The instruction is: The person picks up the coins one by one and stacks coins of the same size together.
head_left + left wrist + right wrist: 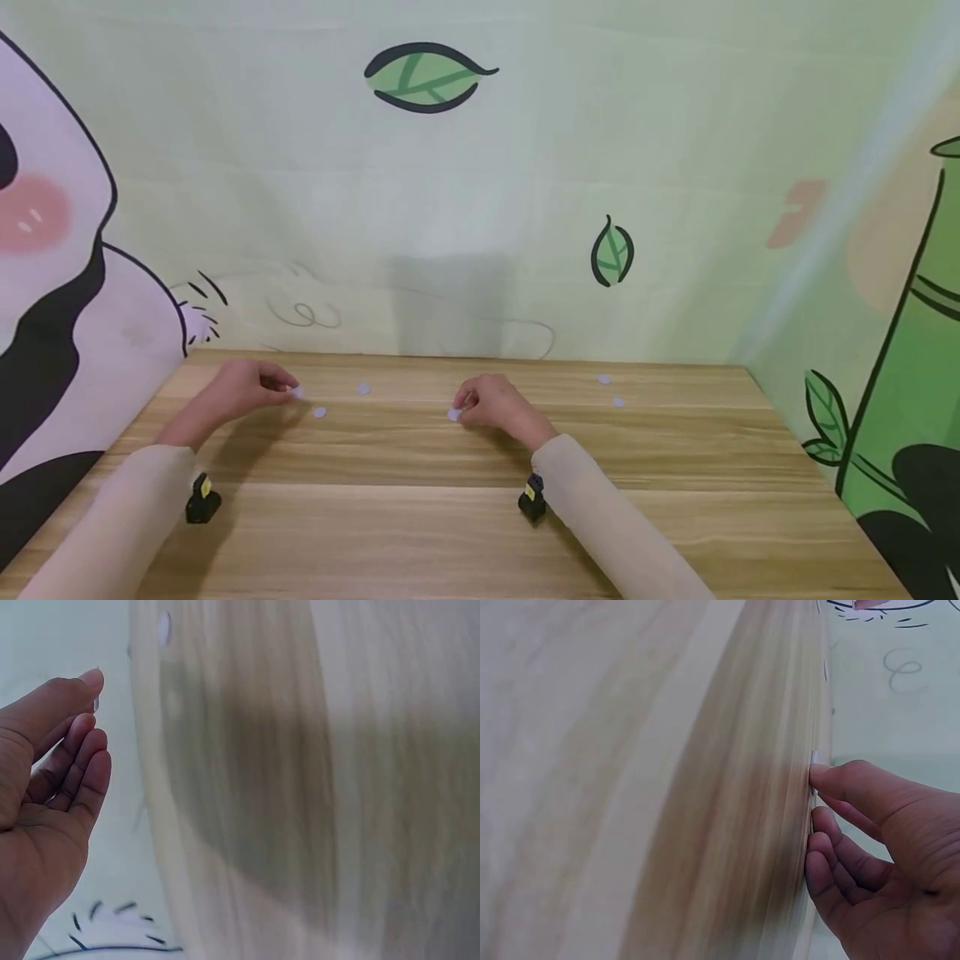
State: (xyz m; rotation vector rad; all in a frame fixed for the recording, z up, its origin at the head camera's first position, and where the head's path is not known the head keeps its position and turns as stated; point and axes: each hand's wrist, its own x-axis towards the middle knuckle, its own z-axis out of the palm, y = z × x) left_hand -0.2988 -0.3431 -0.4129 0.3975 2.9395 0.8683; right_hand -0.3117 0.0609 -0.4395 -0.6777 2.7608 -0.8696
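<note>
Handling these thin pieces well calls for light thumb-and-fingertip pressure at the rim, so neither slips or flips. Left hand (243,389) pinches one small white disc (297,392), apparently just above the table (360,533); right hand (491,404) pinches a second white disc (453,413) at the table surface, near the back edge. Both forearms reach forward, left hand angled inward to the right, right hand inward to the left, fingers bent.
</note>
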